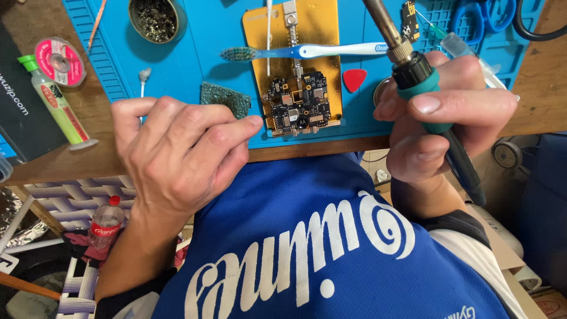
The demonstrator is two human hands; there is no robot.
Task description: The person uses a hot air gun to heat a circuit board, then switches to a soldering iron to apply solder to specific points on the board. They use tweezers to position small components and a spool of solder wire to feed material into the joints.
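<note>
My right hand (440, 121) grips a soldering iron (416, 74) by its teal and black handle, metal shaft pointing up and away over the blue work mat (201, 53). My left hand (177, 147) rests at the mat's near edge, fingers curled together, fingertips touching the corner of a gold holder plate (322, 26). A dark phone circuit board (298, 103) is clamped on that plate, between my two hands. A blue and white toothbrush (295, 52) lies across the plate above the board.
A dark green cleaning sponge (224, 97) lies just left of the plate, and a red pick (354, 78) just right. A round tin of brass wool (153, 19) sits at the back. A green-capped bottle (56, 100) and a pink wick spool (59, 59) lie at left. Blue-handled scissors (484, 15) lie at back right.
</note>
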